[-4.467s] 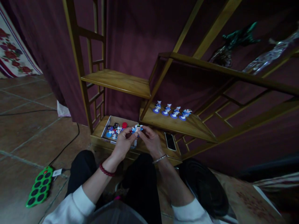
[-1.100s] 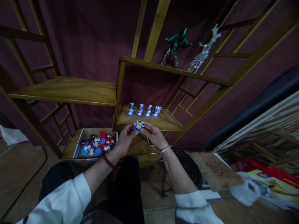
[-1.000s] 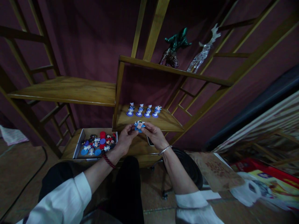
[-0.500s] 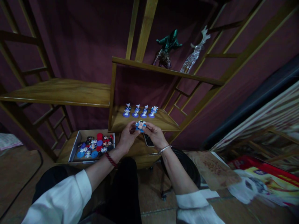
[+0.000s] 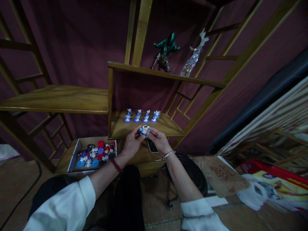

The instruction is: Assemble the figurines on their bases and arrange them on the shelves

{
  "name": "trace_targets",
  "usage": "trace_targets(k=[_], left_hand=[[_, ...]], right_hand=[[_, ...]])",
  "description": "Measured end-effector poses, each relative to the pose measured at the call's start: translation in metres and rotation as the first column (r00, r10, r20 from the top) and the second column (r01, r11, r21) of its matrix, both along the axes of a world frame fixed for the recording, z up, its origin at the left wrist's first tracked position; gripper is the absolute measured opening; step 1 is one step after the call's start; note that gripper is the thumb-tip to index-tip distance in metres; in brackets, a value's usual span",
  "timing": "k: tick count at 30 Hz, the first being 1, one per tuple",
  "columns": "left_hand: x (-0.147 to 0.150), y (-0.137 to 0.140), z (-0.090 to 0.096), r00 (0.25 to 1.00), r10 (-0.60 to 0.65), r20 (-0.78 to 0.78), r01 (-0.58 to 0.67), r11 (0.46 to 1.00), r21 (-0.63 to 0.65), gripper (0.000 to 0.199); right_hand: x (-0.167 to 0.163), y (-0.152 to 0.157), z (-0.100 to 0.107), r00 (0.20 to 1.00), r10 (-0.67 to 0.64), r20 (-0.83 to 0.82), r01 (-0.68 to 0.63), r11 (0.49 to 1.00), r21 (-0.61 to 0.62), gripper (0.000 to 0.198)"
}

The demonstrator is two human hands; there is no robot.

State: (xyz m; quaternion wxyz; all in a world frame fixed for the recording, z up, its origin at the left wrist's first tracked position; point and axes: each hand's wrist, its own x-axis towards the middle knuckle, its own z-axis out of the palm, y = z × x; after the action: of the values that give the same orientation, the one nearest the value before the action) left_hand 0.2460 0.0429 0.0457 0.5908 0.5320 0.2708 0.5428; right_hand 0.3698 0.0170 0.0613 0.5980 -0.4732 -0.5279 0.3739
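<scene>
Fingers point(image 5: 136, 131) of the left hand point(image 5: 131, 144) and right hand point(image 5: 159, 141) pinched a blue-and-white figurine point(image 5: 144, 130) from opposite sides, probably for steadiness, near the wooden shelf point(image 5: 166, 129), where purple-based figurines point(image 5: 137, 118) stood spaced out, perhaps to keep their bases apart.

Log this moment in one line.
left hand: holding figure; right hand: holding figure; box: toys inside; shelf: statuettes standing; phone: partly hidden

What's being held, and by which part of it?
A small blue-and-white figurine, held at its opposite sides by the fingers of the left hand and right hand.
</scene>
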Motion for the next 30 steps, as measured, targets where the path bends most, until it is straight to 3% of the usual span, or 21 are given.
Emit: trace_targets(k=[7, 12, 20, 30], left_hand=[[0.006, 0.001, 0.000, 1.000, -0.008, -0.015, 0.009, 0.999, 0.053, 0.048], [0.010, 0.003, 0.000, 0.999, 0.020, -0.044, -0.019, 1.000, 0.019, 0.053], [0.011, 0.000, -0.003, 0.992, 0.005, -0.129, 0.006, 0.997, 0.081, 0.030], [0.009, -0.013, 0.006, 0.999, 0.016, 0.028, -0.015, 0.999, -0.044, 0.036]], right_hand=[[0.007, -0.001, 0.000, 1.000, 0.001, -0.010, -0.001, 1.000, -0.005, 0.037], [0.013, -0.004, 0.003, 0.999, 0.043, -0.002, -0.043, 0.999, -0.021, 0.041], [0.013, -0.008, 0.008, 0.999, 0.049, 0.004, -0.049, 0.998, -0.028, 0.029], [0.010, -0.009, 0.011, 0.999, 0.041, -0.020, -0.042, 0.998, -0.050, 0.029]])
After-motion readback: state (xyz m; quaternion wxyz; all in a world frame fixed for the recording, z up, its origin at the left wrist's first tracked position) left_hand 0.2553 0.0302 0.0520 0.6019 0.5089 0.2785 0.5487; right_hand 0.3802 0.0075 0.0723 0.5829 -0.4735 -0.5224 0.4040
